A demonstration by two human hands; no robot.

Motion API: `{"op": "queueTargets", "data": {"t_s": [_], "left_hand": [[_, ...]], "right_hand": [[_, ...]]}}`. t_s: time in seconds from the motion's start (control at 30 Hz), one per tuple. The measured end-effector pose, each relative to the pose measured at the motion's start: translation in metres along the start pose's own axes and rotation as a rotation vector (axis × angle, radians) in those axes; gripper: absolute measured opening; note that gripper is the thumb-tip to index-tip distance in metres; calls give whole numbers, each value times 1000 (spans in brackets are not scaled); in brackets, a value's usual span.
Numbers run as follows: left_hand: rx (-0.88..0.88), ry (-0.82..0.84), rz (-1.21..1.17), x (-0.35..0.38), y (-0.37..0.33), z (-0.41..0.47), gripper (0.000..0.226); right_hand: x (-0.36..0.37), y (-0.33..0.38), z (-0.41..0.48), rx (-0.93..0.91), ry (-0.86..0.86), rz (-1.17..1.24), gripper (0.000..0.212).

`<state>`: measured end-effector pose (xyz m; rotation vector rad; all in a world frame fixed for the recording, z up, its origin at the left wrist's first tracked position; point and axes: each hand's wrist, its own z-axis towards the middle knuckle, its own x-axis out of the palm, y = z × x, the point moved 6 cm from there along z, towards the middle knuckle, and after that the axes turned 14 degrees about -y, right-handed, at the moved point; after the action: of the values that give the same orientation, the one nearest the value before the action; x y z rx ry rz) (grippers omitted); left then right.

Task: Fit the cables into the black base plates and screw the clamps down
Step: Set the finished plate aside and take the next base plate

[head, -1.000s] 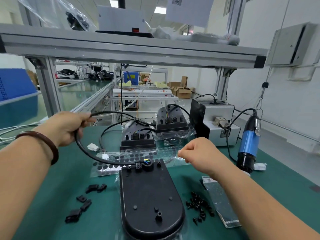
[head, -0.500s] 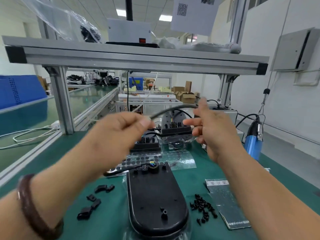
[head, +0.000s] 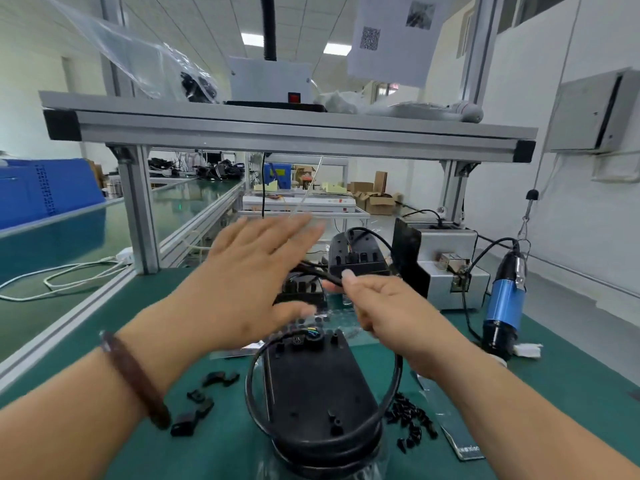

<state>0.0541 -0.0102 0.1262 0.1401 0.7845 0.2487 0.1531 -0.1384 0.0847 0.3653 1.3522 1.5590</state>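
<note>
Right hand [head: 391,313]: thumb and forefinger pinch the black cable [head: 399,372]; its free end is lost in blur. Left hand [head: 249,282]: fingers spread flat, gripping nothing, outline blurred. The cable loops round the nearest base plate [head: 311,386] on the green mat [head: 214,452] and runs to the socket at its far end. The hands hide part of two further base plates [head: 360,261] behind. Clamps [head: 183,424] lie left, screws [head: 412,419] right. A blue screwdriver [head: 505,306] is upright at far right.
</note>
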Motion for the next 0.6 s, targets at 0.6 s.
{"op": "queueTargets", "data": {"t_s": [0.6], "left_hand": [[-914,447,-637,66,-6,-107,53]], "right_hand": [[17,-77,10,136,-266,-284,13]]}}
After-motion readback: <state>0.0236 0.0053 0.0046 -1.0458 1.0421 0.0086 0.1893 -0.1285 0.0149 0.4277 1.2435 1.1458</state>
